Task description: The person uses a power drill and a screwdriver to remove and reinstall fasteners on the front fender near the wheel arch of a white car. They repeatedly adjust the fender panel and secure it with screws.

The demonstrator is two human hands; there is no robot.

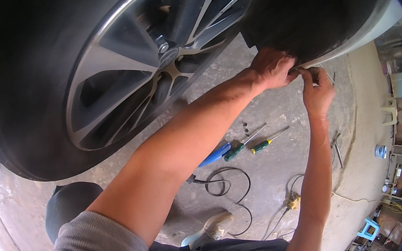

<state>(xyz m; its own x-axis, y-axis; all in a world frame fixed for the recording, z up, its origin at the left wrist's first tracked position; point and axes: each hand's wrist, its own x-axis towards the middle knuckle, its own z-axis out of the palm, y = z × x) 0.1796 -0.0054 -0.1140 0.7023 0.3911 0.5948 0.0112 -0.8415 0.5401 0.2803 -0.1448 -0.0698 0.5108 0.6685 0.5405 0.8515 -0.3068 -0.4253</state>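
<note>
My left hand (pixel 274 69) reaches under the lower edge of the car's bumper (pixel 341 48), right beside the black wheel-arch liner (pixel 303 19). Its fingers are curled, and the liner partly hides them. Close to it, my right hand (pixel 318 93) pinches thumb and fingers together at the same edge. What either hand grips is too small or hidden to make out. A thin rod (pixel 332 74) shows just past the right fingers. On the left stands a wheel with a dark tyre (pixel 18 74) and a silver and black alloy rim (pixel 117 60).
Two green-handled screwdrivers (pixel 235 152) (pixel 261 147), a blue tool (pixel 216 155) and small dark pieces (pixel 245 126) lie on the concrete floor. A black cable (pixel 248 194) loops by my shoe (pixel 215 226). Right are a yellow connector (pixel 293 202), metal rods (pixel 338 152), a can (pixel 380 151) and stools (pixel 368 228).
</note>
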